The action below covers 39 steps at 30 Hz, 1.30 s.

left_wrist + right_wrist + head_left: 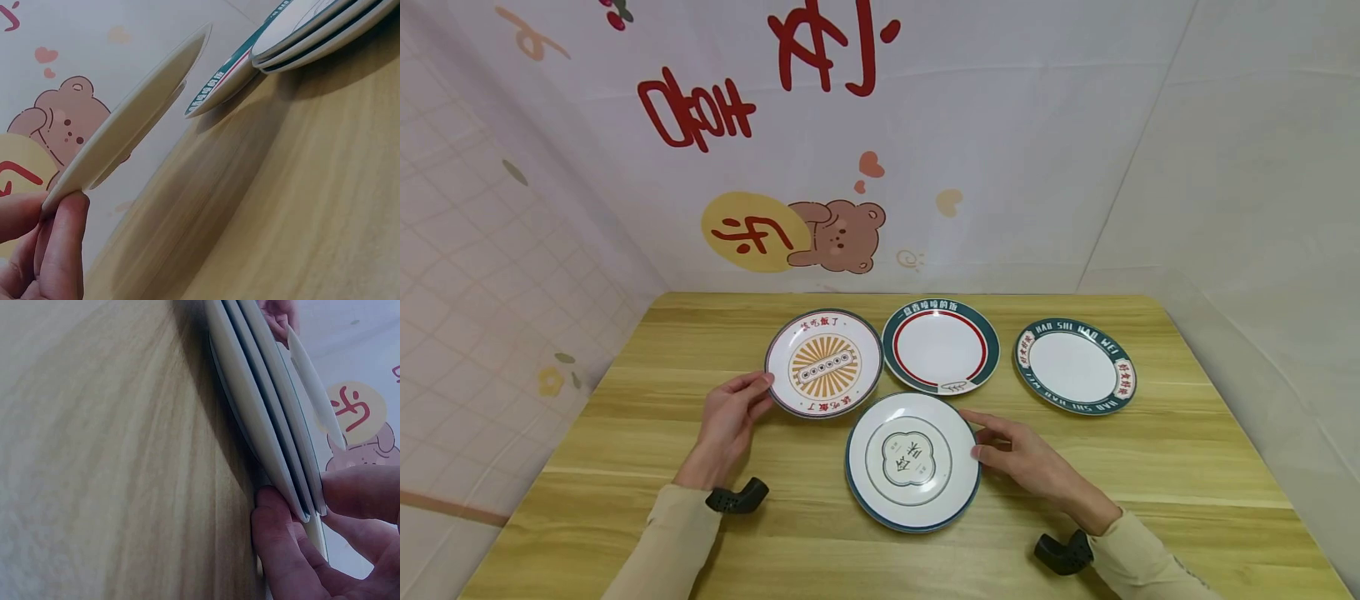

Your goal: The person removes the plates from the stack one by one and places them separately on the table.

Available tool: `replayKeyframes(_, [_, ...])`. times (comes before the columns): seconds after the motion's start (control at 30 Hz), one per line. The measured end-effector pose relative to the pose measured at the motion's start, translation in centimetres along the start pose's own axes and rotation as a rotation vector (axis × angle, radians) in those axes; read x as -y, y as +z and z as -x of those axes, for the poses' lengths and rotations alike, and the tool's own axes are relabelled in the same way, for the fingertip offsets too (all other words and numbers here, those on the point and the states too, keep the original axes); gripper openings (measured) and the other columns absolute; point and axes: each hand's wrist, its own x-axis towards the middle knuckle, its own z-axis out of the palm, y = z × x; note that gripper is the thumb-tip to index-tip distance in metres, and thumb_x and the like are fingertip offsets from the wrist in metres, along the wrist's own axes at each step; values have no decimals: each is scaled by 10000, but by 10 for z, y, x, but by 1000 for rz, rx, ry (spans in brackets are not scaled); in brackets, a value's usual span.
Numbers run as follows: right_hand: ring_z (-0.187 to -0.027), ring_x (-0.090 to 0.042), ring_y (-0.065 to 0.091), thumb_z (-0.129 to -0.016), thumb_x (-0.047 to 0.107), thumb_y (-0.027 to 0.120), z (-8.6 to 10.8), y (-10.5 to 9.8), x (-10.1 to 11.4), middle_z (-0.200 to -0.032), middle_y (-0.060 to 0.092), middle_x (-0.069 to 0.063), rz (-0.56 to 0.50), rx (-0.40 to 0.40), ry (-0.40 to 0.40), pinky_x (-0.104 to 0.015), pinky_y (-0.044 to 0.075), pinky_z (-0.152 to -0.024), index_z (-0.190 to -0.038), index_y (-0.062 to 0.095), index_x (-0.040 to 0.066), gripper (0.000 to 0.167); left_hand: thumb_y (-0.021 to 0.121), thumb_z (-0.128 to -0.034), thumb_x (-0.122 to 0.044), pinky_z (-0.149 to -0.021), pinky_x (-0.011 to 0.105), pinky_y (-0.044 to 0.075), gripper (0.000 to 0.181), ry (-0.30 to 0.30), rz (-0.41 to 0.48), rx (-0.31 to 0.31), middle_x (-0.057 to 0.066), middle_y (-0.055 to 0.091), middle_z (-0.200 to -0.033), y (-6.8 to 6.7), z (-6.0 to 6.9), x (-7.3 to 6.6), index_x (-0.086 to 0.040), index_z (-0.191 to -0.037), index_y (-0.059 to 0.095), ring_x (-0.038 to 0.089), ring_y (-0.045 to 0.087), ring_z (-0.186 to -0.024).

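My left hand [732, 417] pinches the left rim of a white plate [824, 363] with an orange sunburst and red characters. The left wrist view shows this plate [137, 112] lifted off the table, its underside visible. At the centre front is a small stack of plates [913, 462]; the top one is white with a blue rim and a flower-shaped emblem. My right hand [1022, 454] grips the stack's right edge, thumb on top and fingers below. Three layered rims of the stack [269, 406] show in the right wrist view.
Behind the stack lies a plate [941, 346] with a green rim and red ring. Farther right is a green-rimmed plate [1076, 367] with white lettering. The wooden table [1187, 483] meets a printed cloth backdrop [1000, 167] behind and at the sides.
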Motion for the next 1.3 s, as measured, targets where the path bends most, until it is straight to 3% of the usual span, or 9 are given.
replayKeyframes(0.37, [-1142,-282,569,-1018,172,661,1,0,1,-1317,613,-124,27,-7,2,-248,510,-880,-1528,516,101,535,666,-990,0,-835,244,604,62,7,-43,-41,36,711,-952,0,-14,0,-34,-1014,711,107,718,-860])
replayKeyframes(0.7, [-1145,-271,574,-1020,174,659,1,-1,1,-1321,619,-115,42,-1,-9,-286,509,-950,-1530,514,100,535,676,-976,26,-797,234,610,105,12,-17,-36,27,717,-905,1,-26,1,-41,-916,730,102,718,-814])
replayKeyframes(0.83, [-1144,-259,578,-1017,175,663,0,-1,1,-1323,622,-103,52,-7,-9,-332,507,-987,-1526,521,106,532,668,-979,30,-813,238,608,60,4,-31,-48,34,705,-922,1,-30,1,23,-1032,698,106,721,-822])
replayKeyframes(0.93, [-1143,-259,580,-1016,180,666,0,-1,1,-1319,624,-103,52,-9,-3,-338,511,-978,-1525,524,110,532,671,-979,25,-821,240,606,125,-4,-43,-58,35,701,-928,0,-33,0,48,-1101,670,106,727,-829])
replayKeyframes(1.1, [-1147,-262,583,-1019,189,663,-1,-1,-1,-1327,622,-100,61,-11,17,-335,513,-975,-1524,529,129,526,684,-970,26,-810,243,610,86,-15,-51,-75,43,710,-926,-1,-37,-1,21,-1054,702,113,736,-827])
replayKeyframes(1.3, [-1139,-268,576,-1022,190,657,-1,0,-2,-1317,618,-87,72,-9,34,-299,514,-952,-1526,531,157,521,681,-972,22,-822,250,608,148,-13,-64,-82,54,710,-944,-2,-42,0,46,-1118,679,115,737,-846])
